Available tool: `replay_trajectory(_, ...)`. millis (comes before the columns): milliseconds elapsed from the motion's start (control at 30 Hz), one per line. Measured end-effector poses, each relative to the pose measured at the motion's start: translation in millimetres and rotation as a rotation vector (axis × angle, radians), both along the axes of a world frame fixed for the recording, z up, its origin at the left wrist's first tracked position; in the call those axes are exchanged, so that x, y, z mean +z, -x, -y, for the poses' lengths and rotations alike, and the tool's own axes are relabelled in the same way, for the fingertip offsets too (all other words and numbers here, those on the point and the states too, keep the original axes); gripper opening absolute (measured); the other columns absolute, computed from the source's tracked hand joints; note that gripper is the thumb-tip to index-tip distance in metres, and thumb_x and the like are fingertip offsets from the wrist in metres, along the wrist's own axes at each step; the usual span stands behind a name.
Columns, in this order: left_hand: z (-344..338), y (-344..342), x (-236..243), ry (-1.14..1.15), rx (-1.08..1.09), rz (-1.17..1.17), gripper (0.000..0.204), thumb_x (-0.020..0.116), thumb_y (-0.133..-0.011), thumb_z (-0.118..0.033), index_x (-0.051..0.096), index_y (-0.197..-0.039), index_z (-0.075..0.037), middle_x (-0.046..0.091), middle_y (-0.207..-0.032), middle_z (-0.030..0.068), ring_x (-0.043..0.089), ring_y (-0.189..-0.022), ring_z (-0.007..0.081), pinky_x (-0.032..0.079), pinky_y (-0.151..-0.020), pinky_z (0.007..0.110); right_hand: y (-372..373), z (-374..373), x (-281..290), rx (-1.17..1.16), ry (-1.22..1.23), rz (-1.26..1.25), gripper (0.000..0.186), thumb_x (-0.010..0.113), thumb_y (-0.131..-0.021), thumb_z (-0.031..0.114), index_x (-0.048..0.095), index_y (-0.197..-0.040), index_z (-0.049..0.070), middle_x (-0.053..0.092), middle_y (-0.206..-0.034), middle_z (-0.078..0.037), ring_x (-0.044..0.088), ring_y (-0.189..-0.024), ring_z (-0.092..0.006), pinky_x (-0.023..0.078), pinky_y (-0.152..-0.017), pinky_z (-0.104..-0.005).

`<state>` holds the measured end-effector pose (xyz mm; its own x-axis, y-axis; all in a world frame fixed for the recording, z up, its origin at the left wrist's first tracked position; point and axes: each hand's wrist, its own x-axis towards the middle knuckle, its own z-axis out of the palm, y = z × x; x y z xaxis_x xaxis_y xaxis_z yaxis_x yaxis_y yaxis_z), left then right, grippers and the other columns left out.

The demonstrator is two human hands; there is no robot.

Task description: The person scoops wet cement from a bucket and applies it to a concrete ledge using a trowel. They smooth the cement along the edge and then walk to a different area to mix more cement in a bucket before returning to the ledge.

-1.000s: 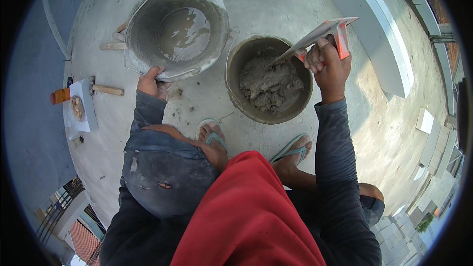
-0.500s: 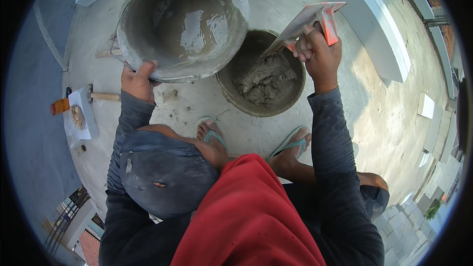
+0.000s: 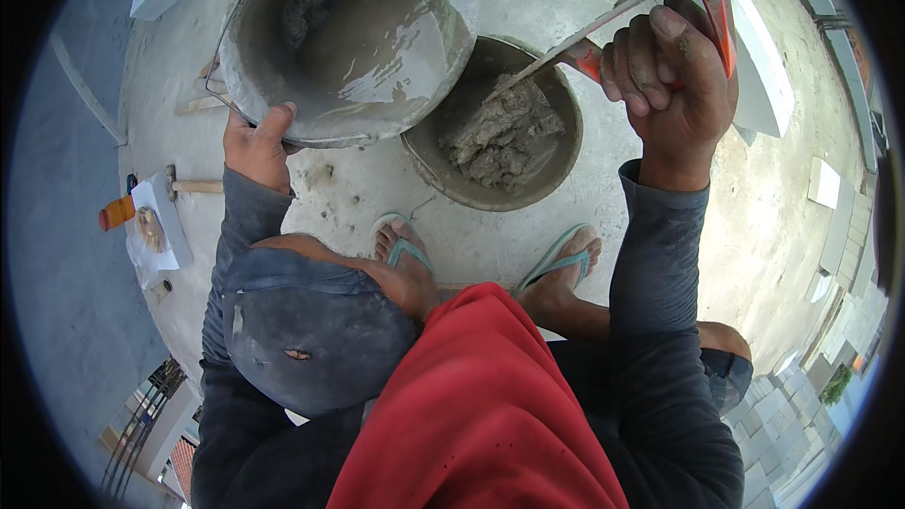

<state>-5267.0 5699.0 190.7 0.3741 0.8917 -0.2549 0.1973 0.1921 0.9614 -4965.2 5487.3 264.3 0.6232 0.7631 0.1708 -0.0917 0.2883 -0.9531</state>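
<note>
Bringing water [image 3: 377, 47] closer to the mortar [image 3: 514, 137], the bucket [image 3: 459, 2] gripped by the left hand [image 3: 256, 148] has been shifted across, and the trowel [image 3: 613, 12], clasped by the right hand [image 3: 681, 85], raised.

The mortar bucket [image 3: 556, 165] stands on the floor [image 3: 349, 188] before me, with the mortar [image 3: 504, 137] inside it. To its left and partly over its rim is the water bucket [image 3: 264, 47], with my left hand [image 3: 256, 149] at the near-left rim. To its right is my right hand [image 3: 674, 66] with the float [image 3: 613, 21], whose lower end reaches into the mortar bucket. Nearer me than that bucket are my two feet [image 3: 563, 269]. Well to its left lie the hammer [image 3: 198, 186] and, beyond that, the board [image 3: 170, 226].
</note>
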Motion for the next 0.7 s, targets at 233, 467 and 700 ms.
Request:
replay_trajectory(233, -4.0, 1.3, -8.3, 0.014, 0.012, -0.013, 0.045, 0.068, -0.085, -0.008, 0.053, -0.127, -0.002, 0.065, -0.106, 0.0080, 0.066, -0.089, 0.0186, 0.057, -0.068, 0.032, 32.6, -56.7, 19.1, 0.157, -0.276, -0.043, 0.022, 0.052, -0.096, 0.018, 0.054, -0.078, 0.005, 0.052, -0.063, -0.004, 0.050, -0.053, -0.0132, 0.048, -0.054, -0.0308)
replay_trajectory(467, -1.9, -3.1, -2.1, 0.013, 0.003, -0.059, 0.044, 0.069, -0.085, -0.009, 0.054, -0.125, -0.001, 0.065, -0.103, 0.0082, 0.066, -0.085, 0.0182, 0.056, -0.064, 0.031, 46.6, -113.2, -19.4, 0.245, -0.122, 0.216, 0.018, 0.068, -0.090, 0.015, 0.067, -0.090, -0.003, 0.064, -0.071, -0.002, 0.057, -0.065, -0.0060, 0.046, -0.057, -0.0261)
replay_trajectory(700, -8.5, 6.5, -12.5, 0.008, -0.001, -0.022, 0.046, 0.068, -0.085, -0.008, 0.052, -0.127, -0.001, 0.065, -0.106, 0.0093, 0.066, -0.087, 0.0199, 0.056, -0.065, 0.032, 44.7, -86.6, 35.6, 0.193, 0.078, -0.104, 0.017, 0.065, -0.092, 0.015, 0.065, -0.085, -0.001, 0.059, -0.062, -0.003, 0.054, -0.051, -0.0095, 0.042, -0.048, -0.0268)
